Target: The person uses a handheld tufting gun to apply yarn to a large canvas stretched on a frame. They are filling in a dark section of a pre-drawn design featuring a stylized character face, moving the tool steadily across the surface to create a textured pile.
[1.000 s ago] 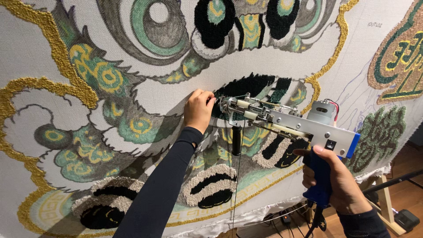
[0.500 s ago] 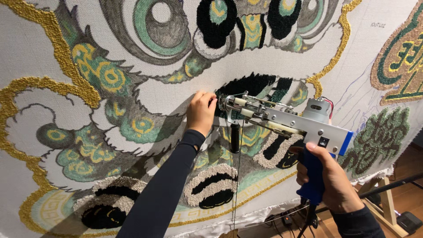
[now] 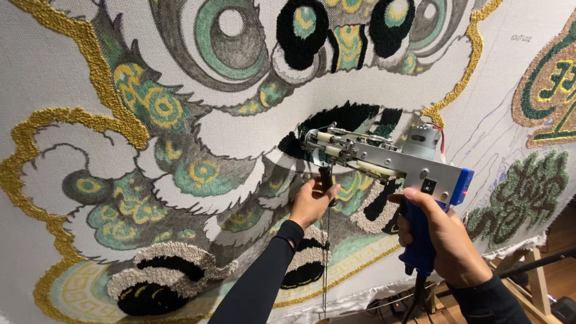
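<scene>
Tufting cloth (image 3: pixel 54 72), pale grey and stretched upright, fills nearly the whole view and carries a large lion-like face worked in pile yarn: green and grey ringed eyes along the top, gold looped outlines at the left, teal and yellow curls through the middle, black patches near the centre. A second tufted panel (image 3: pixel 549 84) in green and gold shows at the far right edge, with a dark green tufted patch (image 3: pixel 519 198) below it. Wooden floor (image 3: pixel 561 276) and part of a frame leg sit at the lower right corner.

Against the cloth, right of centre, a tufting gun (image 3: pixel 384 159) points left, its silver body level and its needle end touching the black pile patch (image 3: pixel 345 117). The right hand (image 3: pixel 441 237) is closed around the gun's blue rear handle, fingers wrapped and thumb up by the switch plate. The left hand (image 3: pixel 312 201), in a black sleeve, is closed around the gun's dark front grip just below the needle end. A thin dark yarn strand (image 3: pixel 327 264) hangs straight down beside that wrist.
</scene>
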